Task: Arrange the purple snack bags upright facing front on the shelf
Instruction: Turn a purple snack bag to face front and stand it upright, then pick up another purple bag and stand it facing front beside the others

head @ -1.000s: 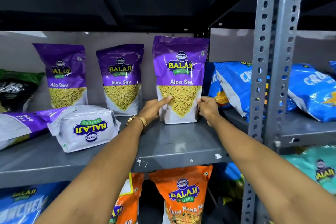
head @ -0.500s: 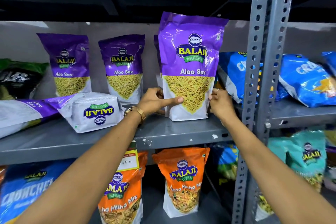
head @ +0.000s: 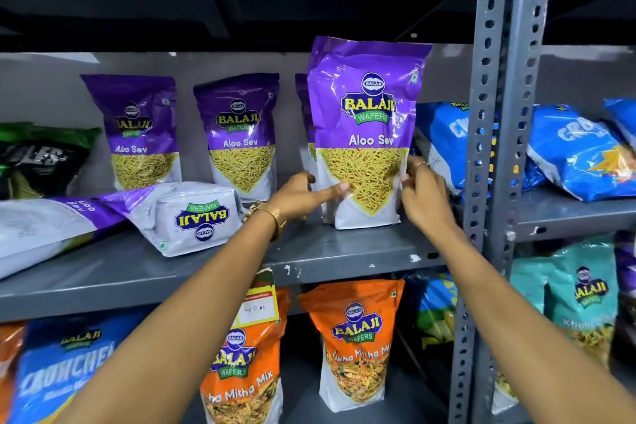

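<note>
A purple Aloo Sev bag (head: pixel 364 127) stands upright, label to the front, near the right end of the grey shelf (head: pixel 206 272). My left hand (head: pixel 303 194) grips its lower left edge, thumb across the front. My right hand (head: pixel 421 193) pinches its lower right edge. Directly behind it another purple bag (head: pixel 303 113) is mostly hidden. Two more purple bags (head: pixel 137 134) (head: pixel 241 138) stand upright at the back. Two purple bags lie flat on the left: one base-forward (head: pixel 192 217), one at the far left (head: pixel 44 227).
A perforated grey upright post (head: pixel 488 148) borders the shelf on the right, with blue snack bags (head: pixel 444 141) beside and beyond it. A green-black bag (head: pixel 38 158) leans at the far left. Orange bags (head: pixel 354 337) and a price tag (head: pixel 256 303) sit below.
The held bag has come forward from the back row and now stands nearer the shelf's front edge. Both hands stayed on its lower edges. The camera has tilted down slightly.
</note>
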Motion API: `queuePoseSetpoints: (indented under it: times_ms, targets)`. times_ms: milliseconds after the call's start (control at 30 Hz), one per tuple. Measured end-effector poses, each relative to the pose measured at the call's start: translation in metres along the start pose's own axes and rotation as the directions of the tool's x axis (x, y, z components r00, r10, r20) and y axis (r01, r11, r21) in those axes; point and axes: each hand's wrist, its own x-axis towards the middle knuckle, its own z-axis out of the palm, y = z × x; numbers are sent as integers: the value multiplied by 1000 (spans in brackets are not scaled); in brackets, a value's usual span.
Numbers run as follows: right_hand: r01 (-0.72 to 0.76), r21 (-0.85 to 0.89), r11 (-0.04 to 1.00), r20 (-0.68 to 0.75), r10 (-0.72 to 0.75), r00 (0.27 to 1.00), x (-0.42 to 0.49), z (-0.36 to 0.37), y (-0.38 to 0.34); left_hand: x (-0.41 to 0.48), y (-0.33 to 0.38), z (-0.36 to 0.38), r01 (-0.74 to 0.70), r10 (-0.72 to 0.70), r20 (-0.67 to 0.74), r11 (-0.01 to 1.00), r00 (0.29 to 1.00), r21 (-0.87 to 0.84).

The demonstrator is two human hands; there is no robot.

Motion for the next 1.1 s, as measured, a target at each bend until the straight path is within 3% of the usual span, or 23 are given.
queuePoseSetpoints:
  times_ms: [67, 167, 267, 333, 433, 500, 600, 667, 733, 767, 800, 867, 933, 1033, 1100]
  targets:
    - [124, -186, 975, -134, -151, 979, -12, -10, -23, -6, 9, -16, -52, 60, -63, 992, 996, 116]
    - [263, -266, 927, -271, -334, 903, -21, -6, -74, -23, 25, -56, -166, 239, -212, 935, 948, 312]
    - [497, -100, 862, -172, -507, 845, -24, 18, -135, -40, 25, -108, -76, 305, -369, 850, 878, 522]
    - [546, 41, 837, -23, -546, 838, -23, 43, -169, -48, 15, -139, 90, 241, -386, 738, 891, 669]
    - [367, 139, 920, 303, -392, 868, -15, 89, -214, -65, -20, -177, 291, -19, -347, 587, 938, 756]
    - [219, 61, 974, 522, -219, 825, -6, 117, -225, -74, -49, -187, 398, -213, -348, 647, 913, 650]
    - [-11, 45, 999, 795, -29, 606, -8, 156, -235, -82, -76, -192, 520, -470, -223, 770, 854, 370]
    - [-142, 36, 989, 910, 26, 415, -11, 169, -238, -86, -79, -188, 527, -510, -133, 833, 850, 170]
    - [-179, 27, 983, 942, 35, 335, -12, 174, -238, -88, -83, -187, 497, -490, -88, 865, 867, 75]
    - [-174, -9, 985, 937, 69, 342, -13, 173, -237, -89, -86, -187, 482, -480, -63, 876, 875, 13]
    - [-160, -48, 986, 910, 109, 399, -12, 173, -234, -89, -87, -188, 470, -472, -32, 881, 881, -59]
    - [-150, -29, 988, 772, 118, 625, -13, 174, -223, -91, -87, -189, 409, -415, 9, 892, 910, -193]
    - [-135, 198, 971, 591, -8, 807, -17, 172, -214, -89, -83, -191, 275, -281, 13, 929, 960, -249]
    - [-16, 465, 885, 367, -177, 913, -13, 172, -214, -70, -73, -194, 44, -66, -87, 971, 994, -236]
    - [-13, 548, 836, 274, -164, 948, -5, 179, -214, -50, -70, -195, -64, 36, -195, 988, 980, -140]
